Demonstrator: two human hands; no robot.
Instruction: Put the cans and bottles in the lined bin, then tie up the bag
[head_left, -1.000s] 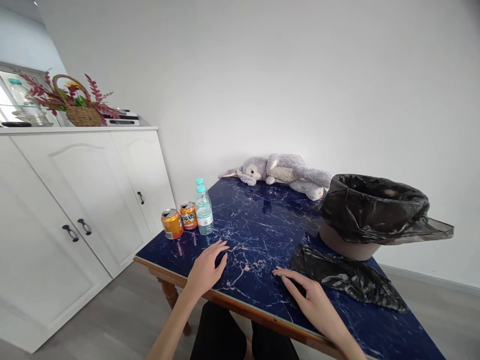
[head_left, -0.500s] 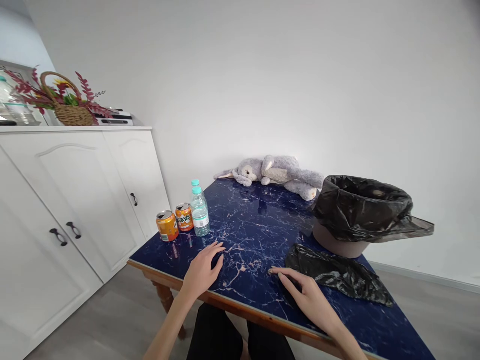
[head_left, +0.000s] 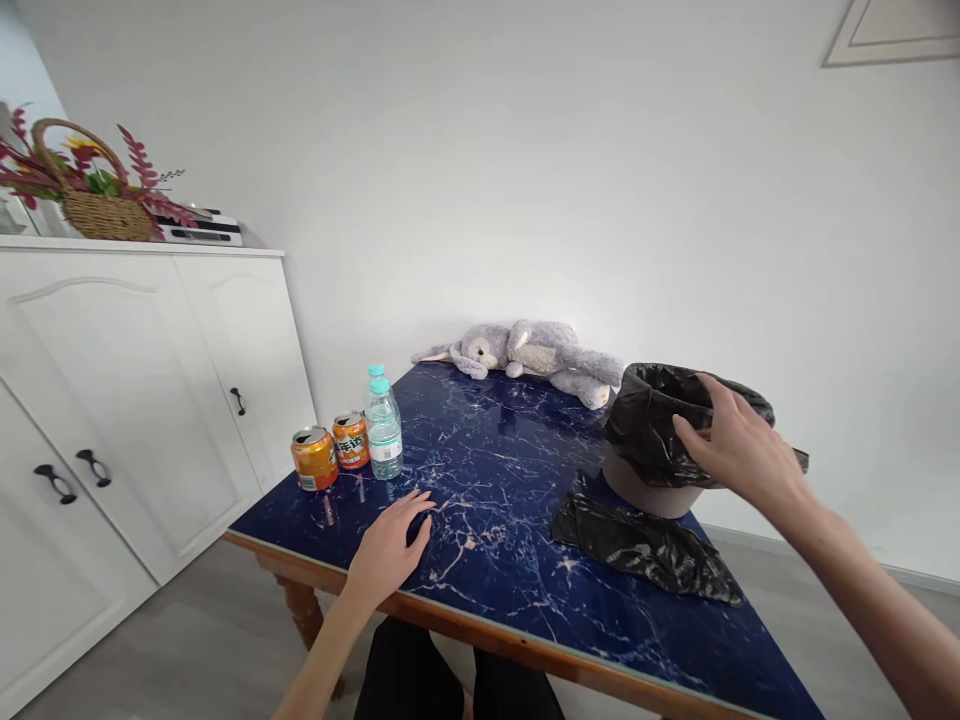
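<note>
My left hand (head_left: 388,546) lies flat, fingers spread, on the dark blue marble table (head_left: 495,470) near its front edge. My right hand (head_left: 737,447) is raised at the near rim of a round bin (head_left: 651,489) lined with a black bag (head_left: 651,421), fingers curled against the bag's rim. Whether it grips the plastic is unclear. A loose crumpled black bag (head_left: 646,547) lies on the table in front of the bin.
Two orange cans (head_left: 314,458) and two water bottles (head_left: 383,434) stand at the table's left side. A grey plush toy (head_left: 525,352) lies at the far edge by the wall. A white cabinet (head_left: 120,400) with a flower basket (head_left: 90,190) is on the left.
My right hand lifted off the table and moved right and up to the bin's rim. The view shifted right. My left hand stayed flat on the table.
</note>
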